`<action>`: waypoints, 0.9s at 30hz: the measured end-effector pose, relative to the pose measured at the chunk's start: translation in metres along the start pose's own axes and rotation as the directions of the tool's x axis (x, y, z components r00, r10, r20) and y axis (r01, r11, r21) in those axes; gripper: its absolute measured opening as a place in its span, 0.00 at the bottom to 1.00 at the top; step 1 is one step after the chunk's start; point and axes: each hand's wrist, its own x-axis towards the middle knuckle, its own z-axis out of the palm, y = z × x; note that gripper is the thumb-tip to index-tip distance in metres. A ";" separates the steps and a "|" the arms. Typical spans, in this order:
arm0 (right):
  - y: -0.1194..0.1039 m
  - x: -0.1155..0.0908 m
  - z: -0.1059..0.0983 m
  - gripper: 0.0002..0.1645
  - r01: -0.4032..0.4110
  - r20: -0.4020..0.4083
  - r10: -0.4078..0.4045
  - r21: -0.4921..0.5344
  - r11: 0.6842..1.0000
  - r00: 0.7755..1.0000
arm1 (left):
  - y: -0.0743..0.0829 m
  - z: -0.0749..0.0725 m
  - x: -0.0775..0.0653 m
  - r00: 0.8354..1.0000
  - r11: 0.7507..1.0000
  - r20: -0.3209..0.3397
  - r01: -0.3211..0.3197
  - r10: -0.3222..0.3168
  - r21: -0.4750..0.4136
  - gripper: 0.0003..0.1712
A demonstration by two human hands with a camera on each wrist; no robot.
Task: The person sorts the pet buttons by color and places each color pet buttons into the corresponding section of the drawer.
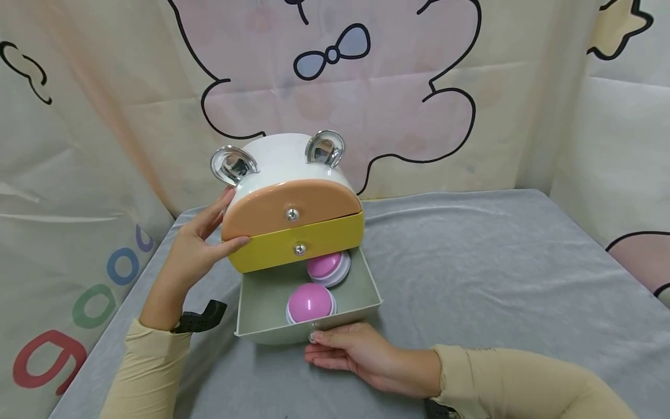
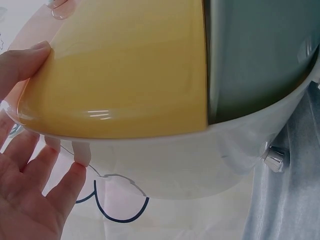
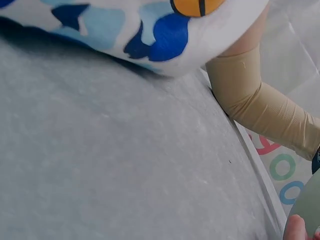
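Observation:
A small white drawer cabinet (image 1: 277,152) with two silver ears (image 1: 325,149) stands tilted on the cloth. My left hand (image 1: 189,256) grips its left side, thumb on the yellow drawer (image 2: 130,70) and fingers spread along the white shell. Above that sits the orange drawer (image 1: 262,203); both are closed. The bottom grey-green drawer (image 1: 264,297) is pulled out. Inside it lie two round pink-and-white containers (image 1: 310,302), the rear one partly hidden under the yellow drawer. My right hand (image 1: 366,355) pinches the knob (image 1: 312,336) of the bottom drawer, other fingers extended beneath its front edge.
A grey cloth (image 1: 471,279) covers the table, which reaches a printed curtain (image 1: 398,75) behind and at the sides. Patterned blue-and-white fabric (image 3: 115,30) shows close to the table edge in the right wrist view. Black straps (image 1: 201,317) circle the wrists.

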 end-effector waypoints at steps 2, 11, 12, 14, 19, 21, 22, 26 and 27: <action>-0.001 0.002 0.001 0.24 0.010 -0.003 -0.010 0.001 1.000 1.000 | 0.000 0.000 0.000 1.000 1.000 -0.002 -0.004 0.004 0.004 0.46; -0.007 0.014 0.002 0.24 0.048 -0.029 -0.048 0.003 0.999 0.998 | -0.003 0.000 0.001 1.000 1.000 -0.005 -0.006 0.006 0.005 0.47; -0.008 0.015 0.001 0.23 0.051 -0.031 -0.050 0.003 0.999 0.998 | -0.003 0.000 0.001 1.000 1.000 -0.005 -0.007 0.007 0.005 0.47; -0.010 0.016 0.001 0.23 0.051 -0.033 -0.051 0.001 0.999 0.998 | -0.003 0.000 0.001 1.000 1.000 -0.005 -0.007 0.007 0.003 0.47; -0.014 0.019 0.000 0.24 0.051 -0.035 -0.051 -0.005 0.999 0.998 | -0.003 0.000 0.001 1.000 1.000 -0.002 -0.005 0.005 0.000 0.46; -0.015 0.020 0.000 0.24 0.056 -0.035 -0.057 -0.009 0.998 0.998 | -0.002 0.000 0.001 1.000 1.000 -0.001 -0.004 0.004 0.000 0.46; -0.016 0.021 0.000 0.25 0.060 -0.036 -0.061 -0.009 0.998 0.998 | -0.002 0.000 0.001 1.000 1.000 0.000 -0.003 0.003 -0.003 0.46; -0.017 0.025 -0.001 0.24 0.069 -0.047 -0.069 0.000 0.998 0.997 | -0.002 -0.001 0.001 1.000 1.000 0.002 0.006 -0.006 -0.008 0.46; -0.018 0.026 -0.001 0.24 0.071 -0.049 -0.071 0.002 0.997 0.996 | -0.002 -0.001 0.001 1.000 1.000 0.001 0.007 -0.007 -0.009 0.46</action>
